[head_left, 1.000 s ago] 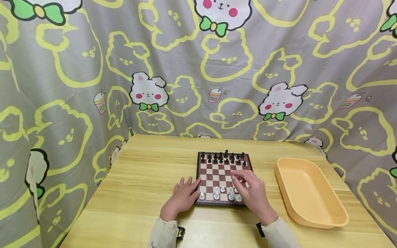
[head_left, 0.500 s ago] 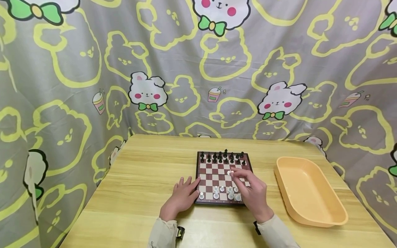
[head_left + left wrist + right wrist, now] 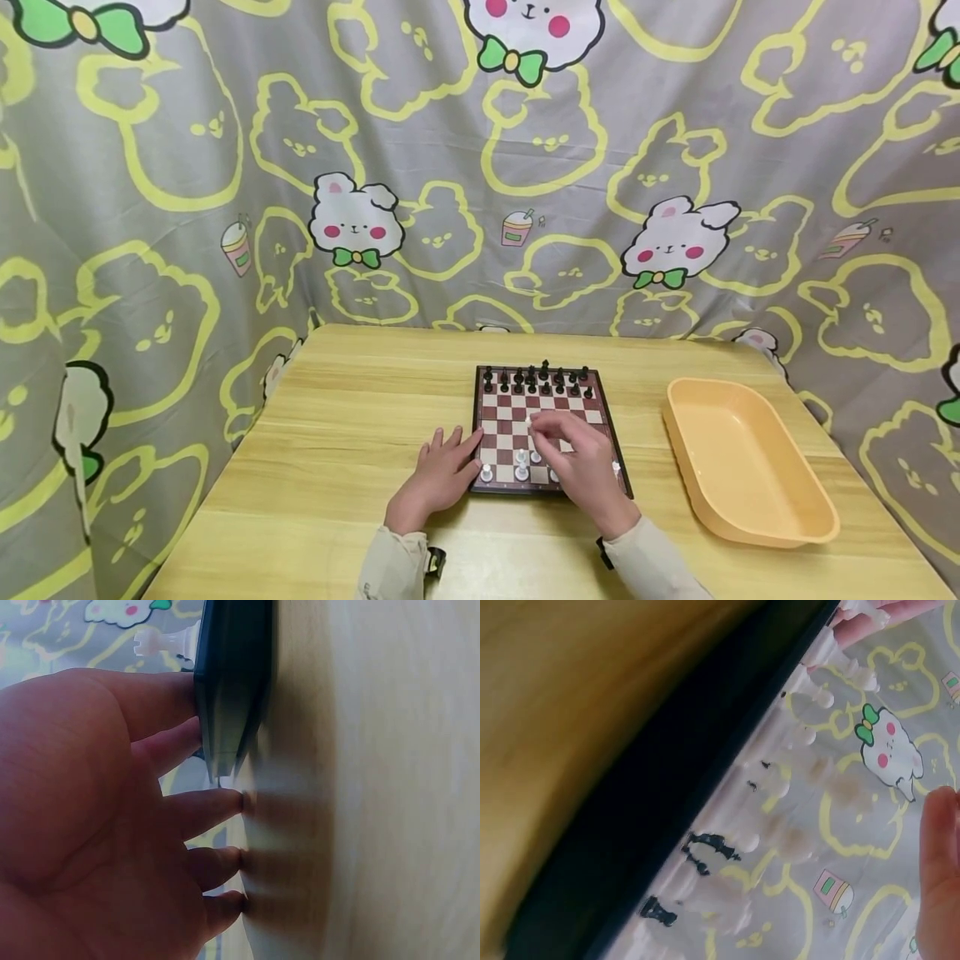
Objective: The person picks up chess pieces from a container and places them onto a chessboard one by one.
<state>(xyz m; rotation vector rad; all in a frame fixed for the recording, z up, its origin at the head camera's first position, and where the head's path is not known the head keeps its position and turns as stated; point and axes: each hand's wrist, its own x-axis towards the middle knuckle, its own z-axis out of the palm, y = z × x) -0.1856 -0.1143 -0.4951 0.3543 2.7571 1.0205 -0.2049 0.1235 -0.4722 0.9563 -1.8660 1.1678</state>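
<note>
A dark-edged chessboard (image 3: 510, 429) lies on the wooden table. My right hand (image 3: 585, 467) is over its middle, pinching a small white chess piece (image 3: 529, 422) between thumb and forefinger; the kind of piece is too small to tell. In the right wrist view only part of this hand (image 3: 941, 870) shows. My left hand (image 3: 438, 479) rests at the board's left side, thumb and forefinger touching its edge, other fingertips on the table in the left wrist view. A white rook (image 3: 161, 643) stands by the thumb. Some white pieces are hidden behind my right hand.
Black chess pieces (image 3: 532, 382) stand in two rows at the board's far side. White pieces (image 3: 521, 471) stand along the near side. Right of the board lies a yellow plastic tray (image 3: 750, 533). A patterned curtain (image 3: 465, 167) hangs behind the table (image 3: 337, 400).
My right hand has moved left across the board with the white chess piece, which was mostly hidden at first. The left hand stays in place.
</note>
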